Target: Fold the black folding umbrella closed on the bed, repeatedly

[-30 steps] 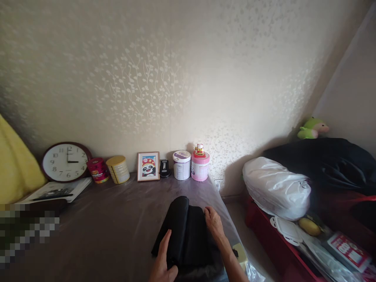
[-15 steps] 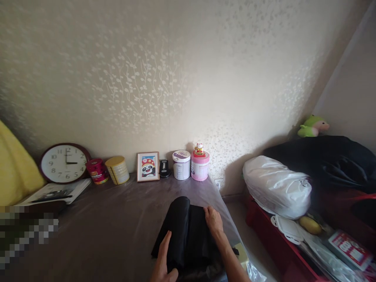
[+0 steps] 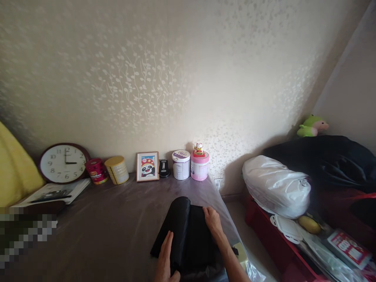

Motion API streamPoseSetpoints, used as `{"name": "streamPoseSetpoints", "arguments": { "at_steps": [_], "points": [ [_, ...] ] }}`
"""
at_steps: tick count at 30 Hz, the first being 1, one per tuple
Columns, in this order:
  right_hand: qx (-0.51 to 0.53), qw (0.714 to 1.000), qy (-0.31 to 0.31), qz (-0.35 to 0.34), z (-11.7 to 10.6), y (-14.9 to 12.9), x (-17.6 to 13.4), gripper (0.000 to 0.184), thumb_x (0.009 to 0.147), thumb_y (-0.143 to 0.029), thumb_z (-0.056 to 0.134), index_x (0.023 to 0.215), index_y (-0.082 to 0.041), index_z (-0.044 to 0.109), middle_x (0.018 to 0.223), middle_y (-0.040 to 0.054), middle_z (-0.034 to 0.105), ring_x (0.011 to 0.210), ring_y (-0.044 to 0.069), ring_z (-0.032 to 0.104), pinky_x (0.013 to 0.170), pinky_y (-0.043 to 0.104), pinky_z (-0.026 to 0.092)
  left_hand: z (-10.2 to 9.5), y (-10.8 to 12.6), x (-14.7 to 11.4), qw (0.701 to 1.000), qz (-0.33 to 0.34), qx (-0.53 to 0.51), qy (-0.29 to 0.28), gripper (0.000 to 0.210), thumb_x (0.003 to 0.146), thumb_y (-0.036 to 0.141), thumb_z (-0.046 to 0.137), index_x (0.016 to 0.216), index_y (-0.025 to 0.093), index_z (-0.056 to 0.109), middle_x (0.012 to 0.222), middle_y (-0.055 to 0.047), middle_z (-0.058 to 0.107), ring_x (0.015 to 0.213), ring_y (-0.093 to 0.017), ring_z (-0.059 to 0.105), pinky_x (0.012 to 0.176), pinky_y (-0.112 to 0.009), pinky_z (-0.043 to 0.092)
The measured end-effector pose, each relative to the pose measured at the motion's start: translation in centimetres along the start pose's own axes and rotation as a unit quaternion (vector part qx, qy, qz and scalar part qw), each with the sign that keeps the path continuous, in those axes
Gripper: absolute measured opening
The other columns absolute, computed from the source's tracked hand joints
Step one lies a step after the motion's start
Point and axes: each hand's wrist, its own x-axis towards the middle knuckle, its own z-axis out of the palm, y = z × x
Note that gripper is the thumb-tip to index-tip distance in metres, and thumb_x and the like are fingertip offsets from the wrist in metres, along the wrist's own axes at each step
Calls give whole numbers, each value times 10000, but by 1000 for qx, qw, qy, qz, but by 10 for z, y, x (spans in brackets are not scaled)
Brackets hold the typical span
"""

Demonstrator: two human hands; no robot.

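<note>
A thin, smooth black sheet (image 3: 198, 235), folded in layers with a rounded, rolled-looking bulge along its left part, lies at the front right of the covered table; whether it is plastic or cloth I cannot tell. My left hand (image 3: 167, 258) cups the near left side of the bulge, its fingers stretched along the left face and the thumb at the near end. At the far right corner, my right hand (image 3: 213, 221) has its fingers closed on the sheet's edge. The sheet's near end runs partly out of view.
Along the wall stand a clock (image 3: 65, 162), a magenta can (image 3: 96, 171), a yellow-lidded can (image 3: 117, 170), a panda picture frame (image 3: 147, 167) and two tubs, the pink one (image 3: 200, 166) topped by a cat figurine (image 3: 199, 149). Right of the table's edge, a red box (image 3: 264, 231) holds a white bag (image 3: 276, 186).
My left hand has shifted slightly along the bulge, its fingers now closer together and straighter. The right hand keeps its hold at the corner, and the sheet has barely moved.
</note>
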Motion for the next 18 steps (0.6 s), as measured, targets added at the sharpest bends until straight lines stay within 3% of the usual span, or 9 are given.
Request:
{"name": "streamPoseSetpoints", "arguments": {
  "at_steps": [6,18],
  "points": [
    [94,995,33,-11,-2,-11,4,314,872,-319,376,665,-196,578,671,44,661,641,168,604,574,241,360,7,-4,3,997,10,76,-31,915,550,24,391,1404,132,81,1517,-40,14,1388,-183,25,1118,-280,148],
    [197,979,34,-22,4,-64,2,262,843,-316,413,716,-189,604,722,52,685,693,180,627,595,237,387,20,-1,6,966,-34,249,-54,984,476,-24,444,1393,106,112,1505,-130,51,1372,-210,156,1082,-262,238]
  ]
}}
